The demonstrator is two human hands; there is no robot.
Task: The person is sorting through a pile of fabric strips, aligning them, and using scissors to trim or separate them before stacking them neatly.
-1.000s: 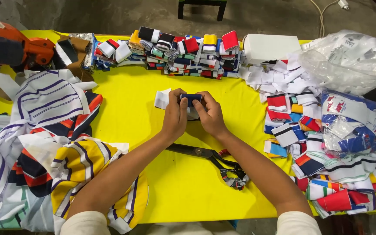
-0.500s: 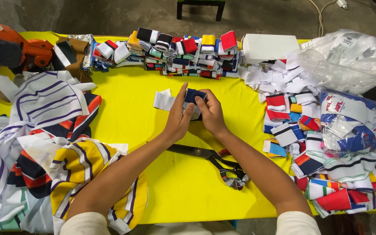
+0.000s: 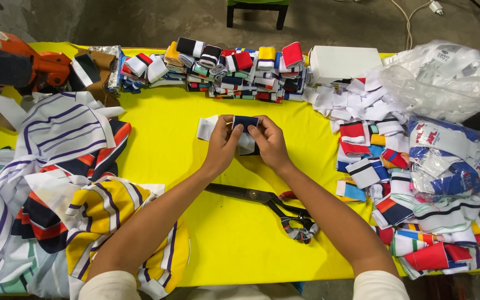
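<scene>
Because both hands pinch the navy-and-white knit strip (image 3: 245, 126) above mid-bench (image 3: 168, 111), your left hand (image 3: 221, 145) and right hand (image 3: 270, 143) keep a closed grip, holding its fold tight; scissors (image 3: 268, 203) lie nearby.

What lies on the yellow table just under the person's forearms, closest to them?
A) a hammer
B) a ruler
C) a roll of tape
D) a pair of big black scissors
D: a pair of big black scissors lies on the yellow table beneath the forearms, while the left hand and right hand hold a small navy folded cloth piece above it.
</scene>
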